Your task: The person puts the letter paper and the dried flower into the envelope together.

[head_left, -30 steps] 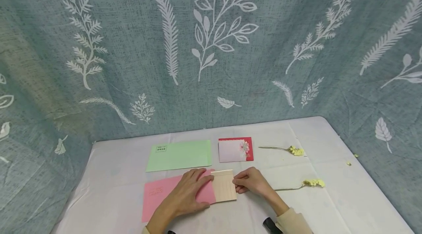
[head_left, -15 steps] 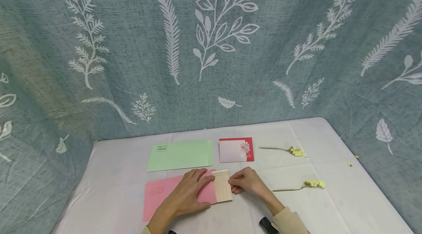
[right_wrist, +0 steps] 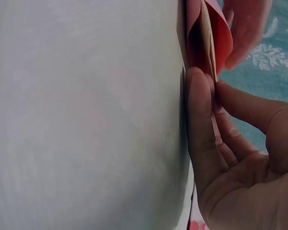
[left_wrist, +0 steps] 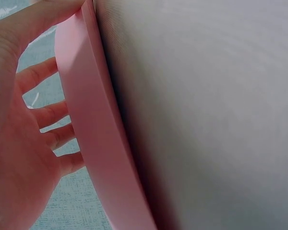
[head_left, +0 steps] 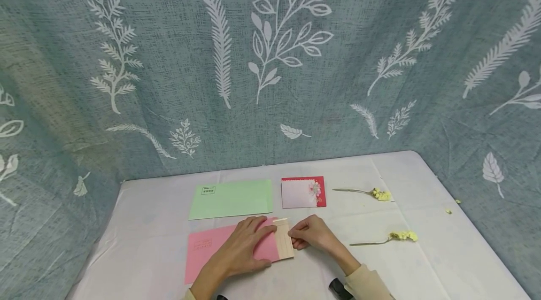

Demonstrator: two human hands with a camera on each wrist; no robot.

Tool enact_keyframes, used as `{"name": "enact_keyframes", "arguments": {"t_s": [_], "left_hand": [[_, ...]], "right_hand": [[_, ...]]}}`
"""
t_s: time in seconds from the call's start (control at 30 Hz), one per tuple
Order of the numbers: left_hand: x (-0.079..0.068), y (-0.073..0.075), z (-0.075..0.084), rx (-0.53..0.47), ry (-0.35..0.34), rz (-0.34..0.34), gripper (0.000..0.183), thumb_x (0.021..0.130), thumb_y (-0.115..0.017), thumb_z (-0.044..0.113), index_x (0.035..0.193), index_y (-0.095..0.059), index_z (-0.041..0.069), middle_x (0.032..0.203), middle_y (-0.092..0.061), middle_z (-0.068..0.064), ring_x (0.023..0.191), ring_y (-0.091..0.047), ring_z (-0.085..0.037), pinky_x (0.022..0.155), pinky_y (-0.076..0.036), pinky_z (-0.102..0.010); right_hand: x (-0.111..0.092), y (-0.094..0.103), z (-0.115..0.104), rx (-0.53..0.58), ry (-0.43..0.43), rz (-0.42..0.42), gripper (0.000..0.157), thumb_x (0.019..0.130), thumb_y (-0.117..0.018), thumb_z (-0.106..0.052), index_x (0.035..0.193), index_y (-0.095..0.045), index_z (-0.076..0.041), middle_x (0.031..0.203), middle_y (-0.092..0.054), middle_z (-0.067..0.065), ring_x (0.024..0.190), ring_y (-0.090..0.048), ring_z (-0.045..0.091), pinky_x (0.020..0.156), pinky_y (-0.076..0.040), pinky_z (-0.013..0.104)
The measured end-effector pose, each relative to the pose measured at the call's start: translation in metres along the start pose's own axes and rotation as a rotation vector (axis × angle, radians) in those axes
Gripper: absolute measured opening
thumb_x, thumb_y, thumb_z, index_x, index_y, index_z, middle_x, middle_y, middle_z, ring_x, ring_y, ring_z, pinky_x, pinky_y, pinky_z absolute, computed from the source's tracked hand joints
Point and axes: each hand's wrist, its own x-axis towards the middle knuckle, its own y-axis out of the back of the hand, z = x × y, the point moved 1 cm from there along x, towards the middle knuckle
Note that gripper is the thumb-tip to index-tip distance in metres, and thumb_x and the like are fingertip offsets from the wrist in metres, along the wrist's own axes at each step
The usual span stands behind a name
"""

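A pink envelope (head_left: 212, 244) lies lengthwise on the white table. My left hand (head_left: 239, 249) spans its right part, thumb at the near edge and fingers over the far side, holding it. In the left wrist view these fingers (left_wrist: 50, 115) touch the envelope's edge. A cream folded card (head_left: 284, 240) with faint lines sticks out of the envelope's right end, its other part hidden inside. My right hand (head_left: 313, 234) pinches the card's outer right edge between thumb and fingers. The right wrist view shows the envelope's mouth (right_wrist: 224, 40) bulging around the card.
Behind the pink envelope lies a green envelope (head_left: 232, 197), with a red-bordered floral card (head_left: 299, 193) to its right. Two yellow dried flowers (head_left: 382, 195) on stems lie at the right. Small yellow bits (head_left: 449, 211) are near the right edge. A patterned curtain (head_left: 270, 140) surrounds the table.
My right hand has moved left, sliding the cream card further into the pink envelope, so less of it shows. My left hand has stayed on the envelope.
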Motion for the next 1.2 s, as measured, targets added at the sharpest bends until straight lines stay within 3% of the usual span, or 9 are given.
{"name": "enact_keyframes", "arguments": {"t_s": [0.87,1.2], "left_hand": [[0.004,-0.003,0.002,-0.007,-0.056,0.021,0.071,0.072,-0.079,0.041,0.134,-0.056,0.018,0.139,-0.048,-0.012,0.129,-0.043,-0.028,0.106,-0.037,-0.049],[0.005,-0.002,0.002,-0.008,-0.033,-0.007,0.07,0.073,-0.078,0.043,0.136,-0.056,0.019,0.14,-0.048,-0.01,0.13,-0.041,-0.025,0.108,-0.036,-0.047]], "right_hand": [[0.005,-0.016,-0.005,0.046,0.013,-0.061,0.013,0.088,-0.069,-0.002,0.088,-0.072,0.01,0.07,-0.071,0.014,0.052,-0.062,0.006,0.054,-0.057,0.025],[0.006,-0.021,-0.008,0.05,0.026,-0.084,0.014,0.089,-0.067,-0.002,0.089,-0.072,0.011,0.072,-0.071,0.015,0.055,-0.066,0.009,0.055,-0.057,0.026]]}}
